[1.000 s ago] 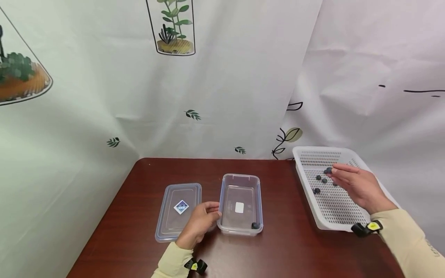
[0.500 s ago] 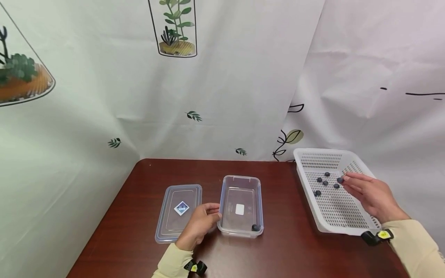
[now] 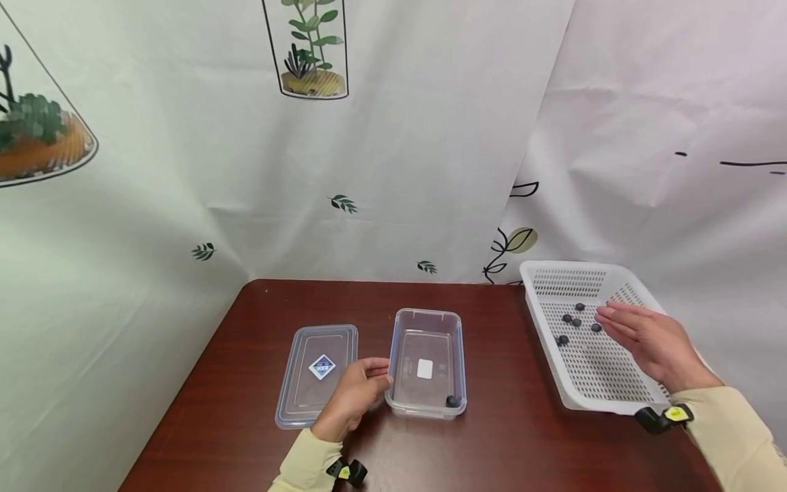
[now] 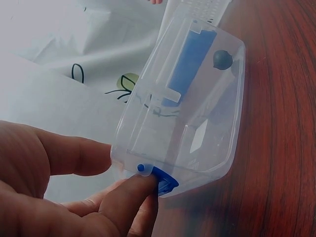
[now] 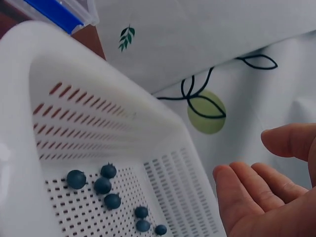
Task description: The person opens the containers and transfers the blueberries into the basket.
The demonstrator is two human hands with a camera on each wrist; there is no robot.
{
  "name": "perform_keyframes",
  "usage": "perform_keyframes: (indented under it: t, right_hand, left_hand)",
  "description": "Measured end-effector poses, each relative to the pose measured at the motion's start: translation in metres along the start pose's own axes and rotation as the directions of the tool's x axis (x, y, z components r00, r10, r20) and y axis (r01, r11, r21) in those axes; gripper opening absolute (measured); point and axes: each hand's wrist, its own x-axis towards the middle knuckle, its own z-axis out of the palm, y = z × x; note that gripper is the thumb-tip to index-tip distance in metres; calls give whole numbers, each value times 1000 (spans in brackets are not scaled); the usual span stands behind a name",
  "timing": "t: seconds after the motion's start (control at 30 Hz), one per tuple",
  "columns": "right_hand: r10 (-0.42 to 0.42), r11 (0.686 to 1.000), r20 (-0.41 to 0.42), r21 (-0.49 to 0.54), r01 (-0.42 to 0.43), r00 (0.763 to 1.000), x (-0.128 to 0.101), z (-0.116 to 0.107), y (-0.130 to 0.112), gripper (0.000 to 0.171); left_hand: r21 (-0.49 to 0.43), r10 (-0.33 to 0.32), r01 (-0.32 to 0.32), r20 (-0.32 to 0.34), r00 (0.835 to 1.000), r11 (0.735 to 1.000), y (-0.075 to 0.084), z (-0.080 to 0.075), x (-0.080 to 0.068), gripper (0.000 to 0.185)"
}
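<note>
Holding the near left corner of the clear plastic box (image 3: 427,362), left hand (image 3: 353,396) pinches its rim, thumb on a blue clip. Box sits center frame on the brown table (image 3: 246,383), one blueberry (image 3: 451,401) in its near right corner, white sticker on the bottom. Lid (image 3: 316,372) lies flat just left of the box, partly under the left hand. Right hand (image 3: 645,338) hovers over the white basket (image 3: 590,383) at right frame, fingers spread and relaxed, holding nothing. Loose blueberries (image 3: 576,321) lie on the basket floor just left of the fingertips. Leaf-print curtain (image 3: 393,137) behind.
</note>
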Motion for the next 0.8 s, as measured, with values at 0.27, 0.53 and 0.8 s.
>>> perform_keyframes:
  t: [0.27,0.53,0.8]
  right_hand:
    - [-59,998,77,-1,59,995,7,29,-3,37]
    - [-56,989,118,-132,71,991,13,84,2,31]
    - [47,928,186,-371,26,981,25,149,30,27]
  left_hand:
    - [6,12,-12,-8,1000,1000,0,1,2,41]
    - [12,18,-17,-10,1000,1000,-2,0,3,43]
    - [4,16,-16,-14,1000,1000,-3,0,5,44]
